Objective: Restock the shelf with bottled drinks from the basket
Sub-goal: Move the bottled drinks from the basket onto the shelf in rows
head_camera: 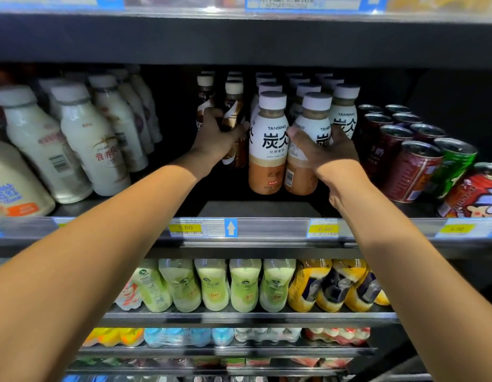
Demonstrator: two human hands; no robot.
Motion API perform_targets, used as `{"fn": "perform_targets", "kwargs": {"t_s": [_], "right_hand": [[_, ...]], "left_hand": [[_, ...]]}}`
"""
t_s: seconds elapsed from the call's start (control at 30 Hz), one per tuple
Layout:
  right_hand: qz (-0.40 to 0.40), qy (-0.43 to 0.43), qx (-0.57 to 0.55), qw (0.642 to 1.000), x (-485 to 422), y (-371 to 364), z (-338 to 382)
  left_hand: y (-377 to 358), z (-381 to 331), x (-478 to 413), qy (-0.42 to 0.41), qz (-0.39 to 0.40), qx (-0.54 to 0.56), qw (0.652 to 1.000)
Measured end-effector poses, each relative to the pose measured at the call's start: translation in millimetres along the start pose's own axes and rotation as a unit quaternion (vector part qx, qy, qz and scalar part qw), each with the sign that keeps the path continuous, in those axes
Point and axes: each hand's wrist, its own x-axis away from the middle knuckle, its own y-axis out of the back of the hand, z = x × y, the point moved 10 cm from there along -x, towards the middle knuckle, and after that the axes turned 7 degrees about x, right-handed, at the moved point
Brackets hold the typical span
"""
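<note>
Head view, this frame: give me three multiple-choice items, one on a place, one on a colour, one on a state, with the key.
1. Where are the red cans? A left of the TANBING bottles, B right of them, C on the shelf below.
2. Cap colour of the TANBING bottles? A white, B green, C black.
3. The right hand is: A open in the air, B closed on a TANBING bottle, C resting on a price tag.

Key: B, the cans stand at the right end of that shelf; A, the caps are white; B, its fingers wrap the front bottle.
</note>
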Motion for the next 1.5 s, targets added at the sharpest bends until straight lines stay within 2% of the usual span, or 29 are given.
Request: {"fn": "perform_targets", "kwargs": {"t_s": [0.13, 0.27, 0.37, 0.43, 0.53, 0.6, 0.73, 0.8, 0.93, 0.97, 1.03, 1.13, 1.23, 1.37, 1.5], "right_hand": [[0.000, -0.014, 0.023, 1.000, 3.1, 2.6, 2.4], [-0.014, -0.032, 0.055, 0.998, 16.1, 11.4, 4.5], [-0.022, -0.022, 0.184, 0.982, 38.4, 27.5, 15.6], [-0.028, 0.030, 0.349, 0.936, 57.2, 36.8, 31.3], [-0.047, 0.101, 0.546, 0.831, 92.2, 44.5, 55.3], [-0.041, 0.101, 0.603, 0.790, 112.3, 53.5, 60.6], [-0.050, 0.088, 0.665, 0.740, 154.4, 91.5, 67.8], [-0.067, 0.081, 0.695, 0.712, 176.9, 118.9, 56.6], [-0.114, -0.021, 0.732, 0.672, 222.3, 200.2, 19.4], [-0.094, -0.067, 0.742, 0.660, 232.9, 221.2, 3.5], [-0.080, -0.148, 0.742, 0.649, 255.9, 265.9, -22.6], [-0.100, -0.224, 0.737, 0.630, 289.2, 333.4, -55.9], [-0.083, -0.300, 0.726, 0.613, 314.3, 399.3, -105.2], [-0.060, -0.395, 0.688, 0.606, 339.1, 495.7, -181.8], [-0.042, -0.462, 0.644, 0.609, 345.8, 592.7, -260.2]], "left_hand": [[-1.1, -8.0, 2.9, 0.017, 0.009, -0.017, 1.000], [0.8, -19.7, 16.2, 0.044, 0.037, -0.145, 0.988], [14.5, -40.7, 37.7, 0.021, 0.031, -0.261, 0.965], [17.1, -60.0, 59.3, -0.028, 0.045, -0.342, 0.938], [-0.4, -86.1, 108.9, -0.096, 0.122, -0.402, 0.902], [-18.8, -109.7, 149.2, -0.159, 0.150, -0.421, 0.880], [-77.7, -146.1, 228.9, -0.295, 0.214, -0.418, 0.832], [-110.9, -152.2, 263.7, -0.383, 0.211, -0.413, 0.799], [-188.4, -147.0, 331.9, -0.498, 0.263, -0.354, 0.747], [-210.9, -143.3, 344.7, -0.504, 0.279, -0.349, 0.739], [-255.5, -144.2, 372.8, -0.507, 0.320, -0.352, 0.718], [-331.4, -137.7, 423.8, -0.505, 0.408, -0.359, 0.670], [-410.1, -125.8, 472.5, -0.536, 0.451, -0.346, 0.624], [-530.4, -104.8, 532.1, -0.540, 0.508, -0.341, 0.578], [-658.8, -71.6, 578.7, -0.486, 0.572, -0.361, 0.554]]}}
